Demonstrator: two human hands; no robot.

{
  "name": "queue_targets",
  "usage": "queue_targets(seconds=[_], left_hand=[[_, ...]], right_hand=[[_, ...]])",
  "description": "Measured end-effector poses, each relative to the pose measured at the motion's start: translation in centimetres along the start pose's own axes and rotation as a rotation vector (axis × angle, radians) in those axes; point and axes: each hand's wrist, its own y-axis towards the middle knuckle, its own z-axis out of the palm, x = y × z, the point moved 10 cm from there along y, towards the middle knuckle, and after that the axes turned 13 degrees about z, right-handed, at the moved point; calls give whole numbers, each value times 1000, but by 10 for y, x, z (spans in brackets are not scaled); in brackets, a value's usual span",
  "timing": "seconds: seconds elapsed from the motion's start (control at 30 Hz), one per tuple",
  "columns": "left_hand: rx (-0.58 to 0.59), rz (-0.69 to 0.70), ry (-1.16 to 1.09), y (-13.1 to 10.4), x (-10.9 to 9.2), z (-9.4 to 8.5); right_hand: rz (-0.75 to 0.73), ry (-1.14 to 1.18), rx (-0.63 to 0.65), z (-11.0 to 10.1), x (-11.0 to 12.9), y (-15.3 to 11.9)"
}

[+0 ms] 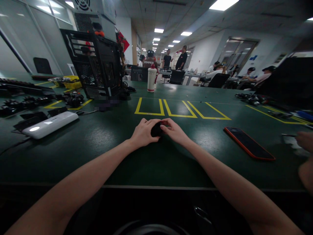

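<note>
Between my two hands, over the middle of the green table [156, 163], is a small dark rounded object [156, 130]; its kind cannot be made out. My left hand [144, 133] is curled round its left side, thumb low and fingers over the top. From the right, my right hand [174, 130] grips the same object with thumb and fingertips. Much of the object is hidden behind the fingers. Just beyond my hands, yellow tape outlines [149, 114] mark the tabletop.
An orange-edged phone [249, 143] lies to the right, near another person's hand [304, 142]. At left are a white power strip [51, 124] and an open black computer case [97, 65]. A white bottle [151, 80] stands farther back. Dark parts [253, 98] lie at the right.
</note>
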Motion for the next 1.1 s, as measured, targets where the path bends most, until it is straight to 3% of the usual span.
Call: queue_targets(seconds=[0.23,0.47,0.63,0.87,1.1], left_hand=[[16,-18,-6,-1,3,3],[22,-19,19,-2,-1,1],[31,-8,41,-1,-6,-1],[45,-24,61,-3,-6,0],[43,-20,68,-3,-6,0]], right_hand=[[-55,73,169,7,11,-9],[106,6,137,7,-16,3],[63,177,40,0,-5,-1],[-33,64,153,5,3,-8],[97,66,139,7,-11,-2]])
